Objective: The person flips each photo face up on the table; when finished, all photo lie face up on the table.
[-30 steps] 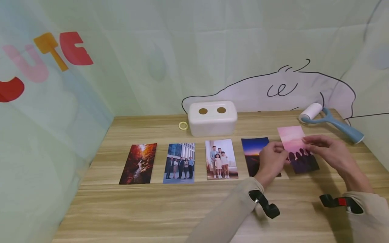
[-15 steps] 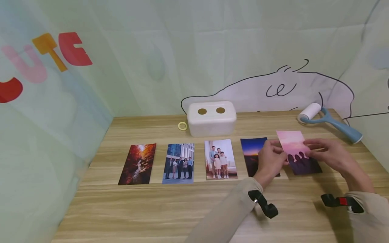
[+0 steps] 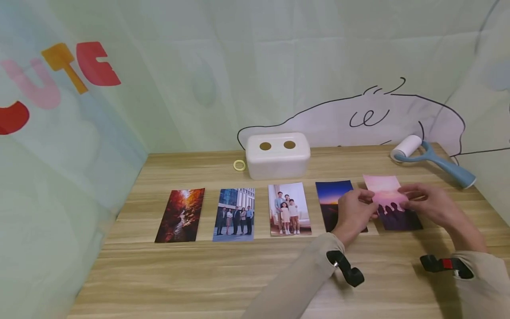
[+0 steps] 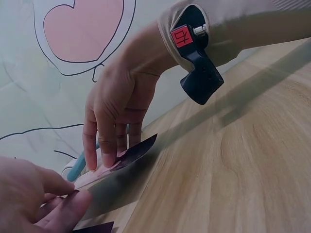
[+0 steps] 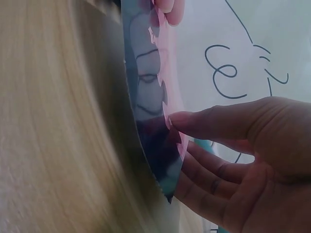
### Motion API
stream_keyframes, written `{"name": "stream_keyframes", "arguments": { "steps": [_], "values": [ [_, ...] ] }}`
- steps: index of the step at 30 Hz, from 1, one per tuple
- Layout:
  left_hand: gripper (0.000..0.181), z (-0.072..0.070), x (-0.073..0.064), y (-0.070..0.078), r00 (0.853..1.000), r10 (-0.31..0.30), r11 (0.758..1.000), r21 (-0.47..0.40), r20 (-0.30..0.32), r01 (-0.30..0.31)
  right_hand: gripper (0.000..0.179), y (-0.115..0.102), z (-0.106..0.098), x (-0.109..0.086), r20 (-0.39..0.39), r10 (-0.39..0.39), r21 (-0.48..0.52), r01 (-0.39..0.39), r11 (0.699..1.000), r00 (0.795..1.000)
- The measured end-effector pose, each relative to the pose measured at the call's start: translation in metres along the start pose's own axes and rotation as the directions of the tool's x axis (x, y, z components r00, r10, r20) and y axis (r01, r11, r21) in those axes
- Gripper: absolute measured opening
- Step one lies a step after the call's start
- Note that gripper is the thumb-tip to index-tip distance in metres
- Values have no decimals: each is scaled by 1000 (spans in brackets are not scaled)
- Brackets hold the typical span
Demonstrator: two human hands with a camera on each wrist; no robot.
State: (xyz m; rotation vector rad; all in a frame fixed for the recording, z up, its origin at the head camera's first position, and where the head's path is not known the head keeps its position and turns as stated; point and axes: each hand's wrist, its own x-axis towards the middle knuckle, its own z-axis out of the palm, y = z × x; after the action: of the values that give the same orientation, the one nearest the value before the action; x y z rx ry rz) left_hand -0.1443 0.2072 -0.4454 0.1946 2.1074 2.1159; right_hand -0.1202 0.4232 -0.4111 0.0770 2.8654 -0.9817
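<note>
Both hands hold one pink-and-purple photo print (image 3: 384, 184) with dark silhouettes, at the right end of a row of photos. My left hand (image 3: 354, 210) pinches its left edge between thumb and fingers. On the opposite edge, the right hand (image 3: 432, 201) pinches with thumb and fingers. In the right wrist view the glossy print (image 5: 150, 97) bends slightly, and a shadowed gap shows between it and the wood. Partly under my left hand lies a blue sunset photo (image 3: 334, 190). Left of it lies a family photo (image 3: 290, 208).
A group photo (image 3: 235, 215) and an autumn stream photo (image 3: 181, 215) lie farther left on the wooden table (image 3: 199, 274). Behind the row stand a white box (image 3: 278, 161) with two holes and a small yellow ring (image 3: 239, 165). A blue-handled lint roller (image 3: 434, 157) lies back right.
The pink photo has come down and lies flatter, its top edge moving toward me. Both hands keep their pinch and have shifted only slightly. The other photos have not moved.
</note>
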Motion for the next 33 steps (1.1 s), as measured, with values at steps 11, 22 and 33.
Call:
{"name": "stream_keyframes", "arguments": {
  "steps": [11, 22, 33],
  "values": [
    [24, -1, 1, 1, 998, 40, 942, 332, 51, -55, 39, 5, 3, 1, 3, 30, -23, -30, 999, 1000],
    [34, 1, -1, 4, 998, 38, 892, 449, 55, -59, 40, 9, 4, 3, 10, 27, -55, -26, 998, 1000],
    [32, -2, -1, 5, 994, 83, 850, 515, 73, -109, 48, 11, 4, 2, 43, 86, -31, -85, 996, 995]
  ]
}}
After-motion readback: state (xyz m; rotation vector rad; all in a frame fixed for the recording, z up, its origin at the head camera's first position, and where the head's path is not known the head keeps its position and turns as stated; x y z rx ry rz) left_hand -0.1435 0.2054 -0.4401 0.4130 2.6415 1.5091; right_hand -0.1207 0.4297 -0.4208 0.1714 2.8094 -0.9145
